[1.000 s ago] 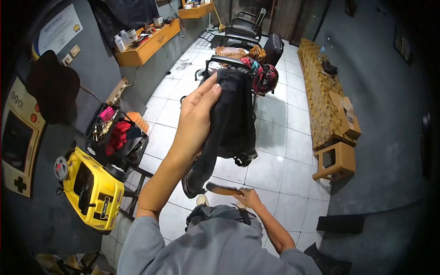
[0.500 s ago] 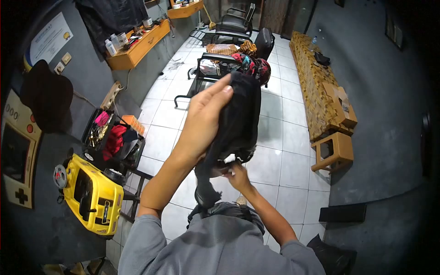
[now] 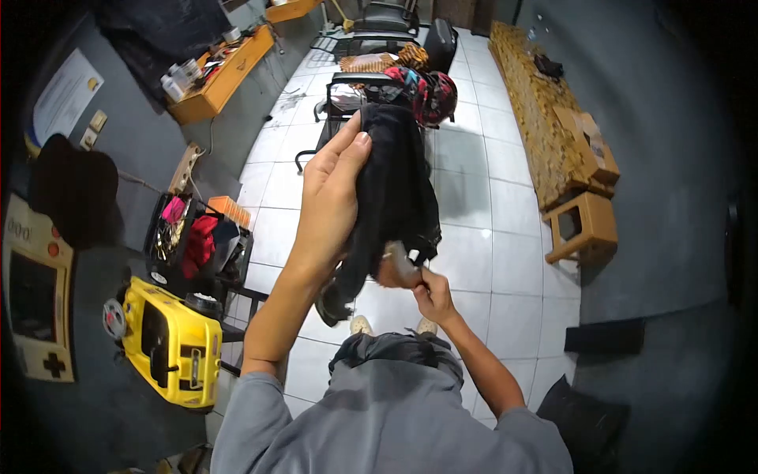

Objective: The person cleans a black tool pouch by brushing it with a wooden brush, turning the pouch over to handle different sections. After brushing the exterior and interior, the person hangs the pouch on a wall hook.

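Observation:
A black fabric bag [image 3: 387, 174] hangs in front of me, its long side upright and a dark strap-like end dangling at lower left. My left hand [image 3: 335, 170] is closed on its upper left edge, thumb on the near side. Below the bag's lower end, my right hand [image 3: 434, 296] pinches a small brown and whitish brush-like thing [image 3: 399, 271]. That thing is smeared by motion and overlaps the bag's bottom edge; I cannot tell its exact kind.
Black chairs [image 3: 387, 20] stand ahead, one bearing a red patterned bundle [image 3: 426, 95]. At left are a yellow toy car [image 3: 174, 344], a black trolley [image 3: 189, 237] and a wooden wall shelf [image 3: 229, 75]. A long patterned bench [image 3: 537, 110] and a brown stool [image 3: 584, 225] line the right wall.
The bag has shifted slightly left and hangs looser. My right hand has moved a little right and out from under the bag, bringing the brown and whitish thing into clearer sight.

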{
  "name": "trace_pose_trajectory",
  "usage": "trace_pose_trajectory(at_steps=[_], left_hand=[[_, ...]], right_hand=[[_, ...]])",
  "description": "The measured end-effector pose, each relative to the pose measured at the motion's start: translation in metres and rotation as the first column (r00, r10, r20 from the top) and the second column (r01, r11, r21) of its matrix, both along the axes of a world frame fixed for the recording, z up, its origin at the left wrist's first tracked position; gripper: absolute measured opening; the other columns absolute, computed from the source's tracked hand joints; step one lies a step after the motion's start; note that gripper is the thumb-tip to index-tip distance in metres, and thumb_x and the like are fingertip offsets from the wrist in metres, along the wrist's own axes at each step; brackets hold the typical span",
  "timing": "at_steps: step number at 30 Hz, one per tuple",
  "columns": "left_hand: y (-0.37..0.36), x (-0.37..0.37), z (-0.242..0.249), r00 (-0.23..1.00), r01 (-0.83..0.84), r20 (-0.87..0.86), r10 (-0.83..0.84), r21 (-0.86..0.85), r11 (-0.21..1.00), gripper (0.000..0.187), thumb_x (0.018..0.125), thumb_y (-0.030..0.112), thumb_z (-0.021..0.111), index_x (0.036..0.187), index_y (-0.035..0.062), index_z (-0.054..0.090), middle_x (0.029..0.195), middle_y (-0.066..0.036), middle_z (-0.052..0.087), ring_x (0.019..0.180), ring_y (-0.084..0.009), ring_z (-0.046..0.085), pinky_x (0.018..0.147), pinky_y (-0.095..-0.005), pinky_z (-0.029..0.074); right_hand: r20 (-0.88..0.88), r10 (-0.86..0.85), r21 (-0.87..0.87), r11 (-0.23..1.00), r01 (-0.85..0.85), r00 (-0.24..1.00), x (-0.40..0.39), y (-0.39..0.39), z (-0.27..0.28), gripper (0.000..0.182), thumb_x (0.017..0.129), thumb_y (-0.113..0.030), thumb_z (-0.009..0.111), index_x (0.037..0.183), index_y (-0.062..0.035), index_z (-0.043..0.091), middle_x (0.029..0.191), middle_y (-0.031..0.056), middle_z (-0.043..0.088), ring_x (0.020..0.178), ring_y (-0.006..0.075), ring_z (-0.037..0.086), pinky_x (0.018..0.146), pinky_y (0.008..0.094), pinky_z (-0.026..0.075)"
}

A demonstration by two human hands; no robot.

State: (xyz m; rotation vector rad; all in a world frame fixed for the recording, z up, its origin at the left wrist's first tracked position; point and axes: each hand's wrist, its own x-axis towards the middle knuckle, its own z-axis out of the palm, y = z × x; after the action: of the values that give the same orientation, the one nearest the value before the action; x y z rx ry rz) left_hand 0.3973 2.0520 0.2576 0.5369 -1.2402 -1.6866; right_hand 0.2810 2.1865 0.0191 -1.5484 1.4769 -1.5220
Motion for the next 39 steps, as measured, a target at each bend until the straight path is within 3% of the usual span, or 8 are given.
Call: trace_pose_trajectory(at_steps=[8, 13, 17, 22, 26, 31, 37, 39], left_hand=[[0.026, -0.015, 0.017, 0.994, -0.082, 0.050, 0.094, -0.197, 0.977, 0.043, 0.094, 0.017, 0.050, 0.128, -0.0081, 0.045, 0.116, -0.013, 0.059, 0.101, -0.0134, 0.058, 0.090, -0.0256, 0.044], [0.023, -0.008, 0.018, 0.963, -0.271, -0.088, 0.256, -0.277, 0.922, 0.039, 0.095, 0.014, 0.045, 0.128, -0.0079, 0.045, 0.127, -0.017, 0.051, 0.110, -0.0202, 0.055, 0.097, -0.0308, 0.044], [0.005, 0.002, -0.003, 0.744, -0.307, 0.019, 0.668, -0.878, 0.367, 0.037, 0.096, 0.012, 0.043, 0.127, -0.0088, 0.044, 0.131, -0.019, 0.047, 0.115, -0.0243, 0.052, 0.100, -0.0348, 0.042], [-0.002, -0.001, -0.007, 0.858, -0.336, 0.064, 0.510, -0.682, 0.650, 0.037, 0.095, 0.010, 0.043, 0.126, -0.0102, 0.045, 0.130, -0.020, 0.048, 0.115, -0.0242, 0.052, 0.099, -0.0350, 0.043], [0.022, -0.019, 0.001, 0.975, -0.139, 0.117, 0.187, -0.333, 0.933, 0.043, 0.093, 0.014, 0.046, 0.127, -0.0122, 0.044, 0.125, -0.020, 0.052, 0.115, -0.0209, 0.052, 0.098, -0.0300, 0.041], [0.036, -0.024, -0.008, 0.915, -0.153, 0.254, 0.312, -0.497, 0.854, 0.044, 0.093, 0.014, 0.044, 0.127, -0.0128, 0.043, 0.128, -0.018, 0.050, 0.116, -0.0203, 0.050, 0.103, -0.0303, 0.033], [0.052, -0.032, -0.005, 0.871, -0.294, 0.152, 0.467, -0.601, 0.743, 0.047, 0.097, 0.020, 0.035, 0.133, -0.0106, 0.036, 0.138, -0.019, 0.041, 0.125, -0.0247, 0.043, 0.109, -0.0342, 0.028], [0.057, -0.022, -0.002, 0.873, -0.313, 0.100, 0.477, -0.635, 0.707, 0.040, 0.094, 0.012, 0.035, 0.132, 0.0006, 0.044, 0.138, -0.017, 0.041, 0.127, -0.0275, 0.041, 0.110, -0.0399, 0.028]], right_hand=[[0.441, 0.271, 0.063, 0.942, -0.331, 0.856, 0.022, -0.040, -0.002, 0.073, 0.091, -0.061, 0.028, 0.113, 0.0042, 0.052, 0.069, 0.0026, 0.052, 0.066, 0.0097, 0.048, 0.055, 0.0266, 0.039], [-0.196, 0.184, 0.365, 0.925, -0.103, 0.963, 0.027, 0.000, -0.239, 0.035, 0.095, -0.026, 0.034, 0.105, -0.0035, 0.058, 0.085, 0.0224, 0.062, 0.082, 0.0348, 0.062, 0.072, 0.0428, 0.048], [-0.259, 0.528, 0.880, 0.475, -0.029, 0.809, 0.013, 0.073, -0.302, 0.049, 0.097, -0.039, 0.025, 0.119, -0.0057, 0.054, 0.090, 0.0263, 0.063, 0.084, 0.0414, 0.062, 0.072, 0.0486, 0.048], [0.228, -0.188, 0.740, 0.671, -0.045, 0.955, 0.003, 0.052, -0.154, 0.057, 0.096, -0.047, 0.034, 0.105, 0.0032, 0.059, 0.076, 0.0153, 0.063, 0.066, 0.0262, 0.060, 0.066, 0.0371, 0.048], [0.458, 0.026, -0.034, 0.999, -0.011, 0.888, 0.010, 0.001, -0.024, 0.051, 0.098, -0.042, 0.033, 0.105, 0.0045, 0.054, 0.075, 0.0094, 0.060, 0.067, 0.0153, 0.053, 0.061, 0.0310, 0.045], [0.276, 0.273, -0.083, 0.962, -0.260, 0.922, 0.009, -0.038, 0.020, 0.047, 0.093, -0.038, 0.044, 0.117, 0.0016, 0.050, 0.096, 0.0203, 0.062, 0.087, 0.0318, 0.061, 0.076, 0.0364, 0.047], [0.003, 0.328, 0.311, 0.897, -0.313, 0.945, 0.029, -0.031, -0.210, 0.041, 0.082, -0.027, 0.056, 0.117, -0.0061, 0.057, 0.114, 0.0185, 0.060, 0.099, 0.0284, 0.061, 0.079, 0.0374, 0.047], [0.009, 0.556, 0.865, 0.413, -0.285, 0.831, 0.026, -0.003, -0.279, 0.029, 0.080, -0.028, 0.057, 0.097, -0.0073, 0.067, 0.094, 0.0168, 0.066, 0.090, 0.0264, 0.063, 0.074, 0.0395, 0.047]])
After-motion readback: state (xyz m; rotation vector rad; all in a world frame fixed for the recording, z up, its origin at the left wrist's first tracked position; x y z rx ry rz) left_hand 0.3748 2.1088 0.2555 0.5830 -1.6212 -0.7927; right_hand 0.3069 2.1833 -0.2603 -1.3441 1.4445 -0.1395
